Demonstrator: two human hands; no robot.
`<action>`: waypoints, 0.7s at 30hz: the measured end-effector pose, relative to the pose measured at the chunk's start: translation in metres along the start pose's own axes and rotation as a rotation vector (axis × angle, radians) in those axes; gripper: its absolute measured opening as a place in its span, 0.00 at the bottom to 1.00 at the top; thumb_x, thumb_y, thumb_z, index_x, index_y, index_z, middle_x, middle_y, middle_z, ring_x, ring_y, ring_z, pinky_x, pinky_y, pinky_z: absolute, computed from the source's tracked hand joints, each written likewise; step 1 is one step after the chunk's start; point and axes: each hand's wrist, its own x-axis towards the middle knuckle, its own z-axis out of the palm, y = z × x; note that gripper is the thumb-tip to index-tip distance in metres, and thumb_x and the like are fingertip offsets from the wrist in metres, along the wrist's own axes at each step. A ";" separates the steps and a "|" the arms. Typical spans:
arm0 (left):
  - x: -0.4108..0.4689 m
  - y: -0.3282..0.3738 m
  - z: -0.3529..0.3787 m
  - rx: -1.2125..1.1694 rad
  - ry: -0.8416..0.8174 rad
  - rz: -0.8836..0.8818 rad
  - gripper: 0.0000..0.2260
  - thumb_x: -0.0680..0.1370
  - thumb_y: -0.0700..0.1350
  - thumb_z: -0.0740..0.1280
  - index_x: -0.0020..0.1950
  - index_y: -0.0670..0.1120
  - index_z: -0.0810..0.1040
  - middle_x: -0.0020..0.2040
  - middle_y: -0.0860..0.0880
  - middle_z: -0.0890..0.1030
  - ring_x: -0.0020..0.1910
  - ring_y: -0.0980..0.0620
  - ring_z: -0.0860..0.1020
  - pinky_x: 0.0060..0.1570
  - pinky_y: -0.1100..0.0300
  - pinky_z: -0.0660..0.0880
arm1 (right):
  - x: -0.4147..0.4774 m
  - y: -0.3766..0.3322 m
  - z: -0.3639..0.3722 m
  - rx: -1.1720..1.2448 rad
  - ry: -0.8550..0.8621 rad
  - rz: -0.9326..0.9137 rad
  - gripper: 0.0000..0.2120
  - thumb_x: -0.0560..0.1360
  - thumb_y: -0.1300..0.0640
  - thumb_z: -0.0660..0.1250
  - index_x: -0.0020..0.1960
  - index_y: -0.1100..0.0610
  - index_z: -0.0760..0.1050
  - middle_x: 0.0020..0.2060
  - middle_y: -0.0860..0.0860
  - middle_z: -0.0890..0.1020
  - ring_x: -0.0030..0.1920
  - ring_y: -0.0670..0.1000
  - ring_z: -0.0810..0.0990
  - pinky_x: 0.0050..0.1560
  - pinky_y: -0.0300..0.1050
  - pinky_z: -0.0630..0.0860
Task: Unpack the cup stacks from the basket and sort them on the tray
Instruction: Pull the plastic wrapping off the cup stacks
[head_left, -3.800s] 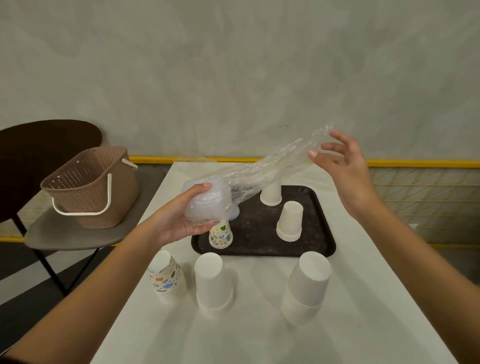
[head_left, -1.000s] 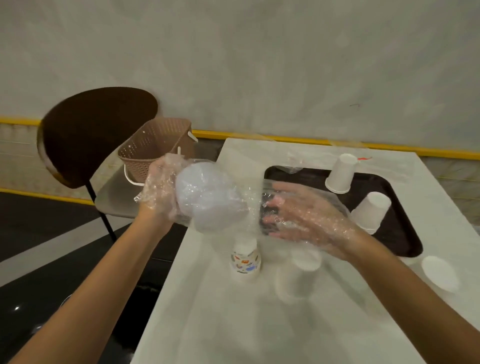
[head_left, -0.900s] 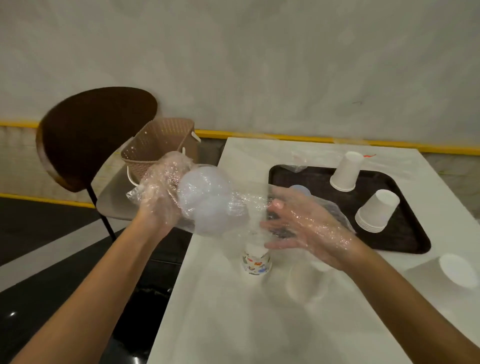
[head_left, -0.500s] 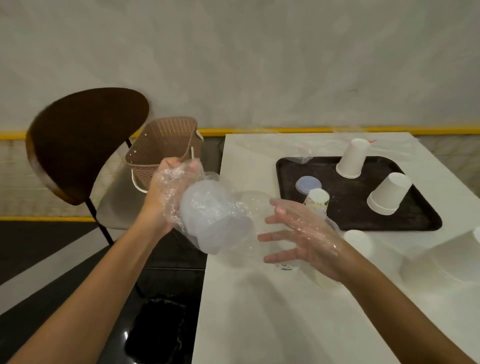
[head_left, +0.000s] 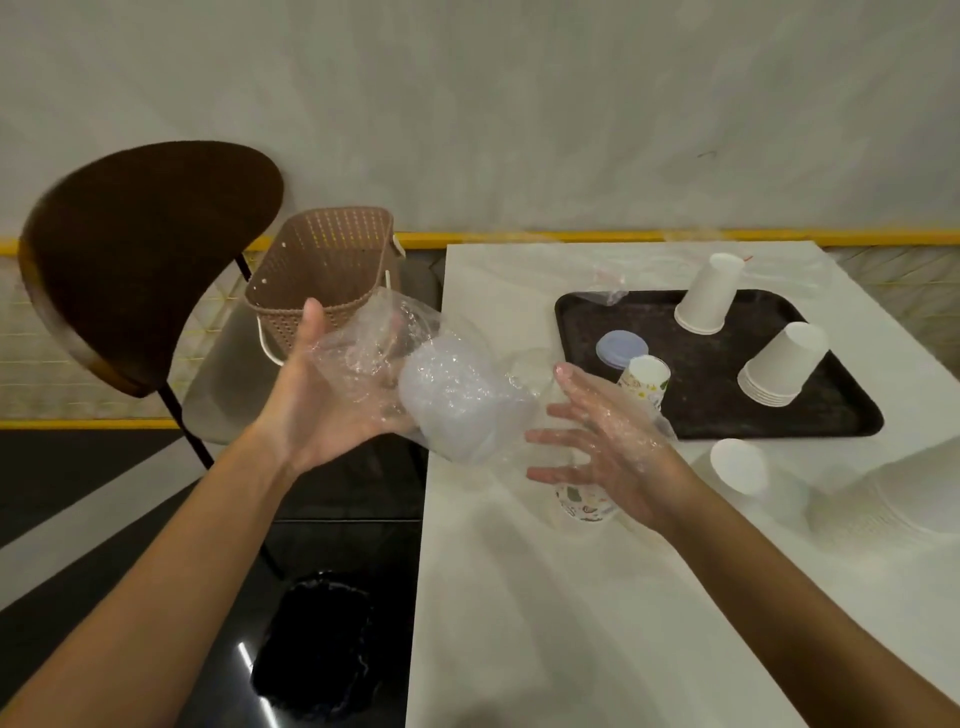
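My left hand (head_left: 322, 400) holds a crumpled clear plastic bag (head_left: 374, 348) with a stack of translucent cups (head_left: 457, 405) inside it, over the table's left edge. My right hand (head_left: 602, 447) is just right of the stack, fingers spread and straight, with loose film draped over it. The brown basket (head_left: 322, 260) stands on a chair seat behind my left hand. On the black tray (head_left: 696, 410) are two white cup stacks (head_left: 709, 296) (head_left: 784, 364), a patterned cup (head_left: 647, 382) and a blue lid (head_left: 621, 348).
A patterned cup (head_left: 582, 506) stands on the white table (head_left: 519, 597) under my right wrist. A white cup (head_left: 737, 467) and a blurred white stack (head_left: 883, 504) sit at the right. The dark chair back (head_left: 145, 249) is at the left. Loose plastic (head_left: 608, 291) lies by the tray.
The bagged stack has moved left, from above the tray to the table's left edge near the basket. My right hand let go of the bag's far end and now hovers spread beside the stack.
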 end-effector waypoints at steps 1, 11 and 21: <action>0.004 0.002 0.003 0.052 0.009 0.022 0.47 0.62 0.64 0.74 0.74 0.46 0.60 0.72 0.40 0.65 0.70 0.37 0.65 0.63 0.35 0.66 | 0.004 -0.003 0.000 -0.010 -0.014 -0.011 0.14 0.66 0.44 0.66 0.50 0.43 0.71 0.60 0.56 0.72 0.52 0.56 0.80 0.37 0.52 0.81; 0.051 0.004 0.021 0.558 0.513 0.180 0.10 0.78 0.42 0.62 0.55 0.40 0.78 0.54 0.47 0.82 0.51 0.51 0.81 0.46 0.57 0.81 | 0.026 -0.035 -0.022 -0.143 -0.024 -0.020 0.24 0.65 0.40 0.67 0.59 0.44 0.68 0.63 0.55 0.71 0.54 0.52 0.78 0.40 0.49 0.82; 0.077 0.005 0.019 0.319 0.458 0.219 0.13 0.67 0.40 0.70 0.50 0.43 0.75 0.47 0.46 0.79 0.44 0.52 0.78 0.48 0.59 0.78 | 0.016 -0.037 -0.054 -0.134 -0.046 -0.144 0.19 0.75 0.63 0.62 0.66 0.60 0.69 0.49 0.52 0.82 0.44 0.51 0.83 0.44 0.53 0.82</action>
